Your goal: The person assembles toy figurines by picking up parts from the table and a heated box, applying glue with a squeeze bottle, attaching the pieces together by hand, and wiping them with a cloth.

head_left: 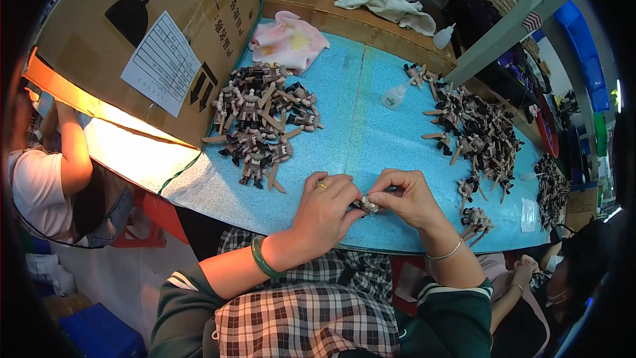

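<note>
figurine piece, small and grey, is located just inside the front edge of the table, near the middle of that edge. most of its surface is covered by the fingers; only a short section shows between them. whether it is a complete figurine or a part cannot be told.

orientation: the visible section runs roughly left to right, along the front edge. the full long axis cannot be established, nor which end points where.

left hand: thumb and forefinger grasp the piece from the left; the remaining fingers are curled, their tips partly concealed. right hand: thumb and forefinger pinch the piece from the right and above; the other fingers are bent behind them, partly hidden.

surroundings: a left heap of figurines lies toward the left edge, beside a cardboard carton that hides the table surface behind it. a right heap of figurines lies toward the right edge; individual pieces overlap and are hard to separate. flat wooden sticks project from the left heap at mixed angles. a white bottle lies near the right heap, nozzle toward it. a pink cloth lies crumpled toward the rear edge.
</note>
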A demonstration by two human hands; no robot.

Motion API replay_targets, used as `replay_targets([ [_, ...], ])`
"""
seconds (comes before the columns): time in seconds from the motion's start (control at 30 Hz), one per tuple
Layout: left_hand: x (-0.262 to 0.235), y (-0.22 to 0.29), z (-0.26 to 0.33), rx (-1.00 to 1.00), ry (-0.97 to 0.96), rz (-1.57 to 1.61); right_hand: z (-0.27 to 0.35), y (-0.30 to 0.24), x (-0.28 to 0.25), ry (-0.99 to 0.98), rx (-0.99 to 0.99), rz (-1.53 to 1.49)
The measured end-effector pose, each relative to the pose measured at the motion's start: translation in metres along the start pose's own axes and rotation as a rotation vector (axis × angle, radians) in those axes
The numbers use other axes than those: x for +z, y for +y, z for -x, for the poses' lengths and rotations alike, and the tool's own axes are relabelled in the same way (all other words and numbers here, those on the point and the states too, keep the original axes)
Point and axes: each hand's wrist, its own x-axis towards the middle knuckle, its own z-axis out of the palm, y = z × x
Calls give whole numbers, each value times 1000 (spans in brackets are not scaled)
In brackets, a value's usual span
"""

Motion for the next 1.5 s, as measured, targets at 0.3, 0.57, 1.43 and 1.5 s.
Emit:
replay_targets([
  [0.3,3,-5,-2,49,29,38,-10,-7,-6,-141,-54,66],
  [0.57,-8,2,-21,-177,11,241,-16,20,-5,100,-275,-97],
  [1.43,-9,-26,-31,148,-19,103,-12,23,9,395,-796,600],
  [1.5,-9,-26,-31,165,-14,91,-11,22,10,397,-806,621],
])
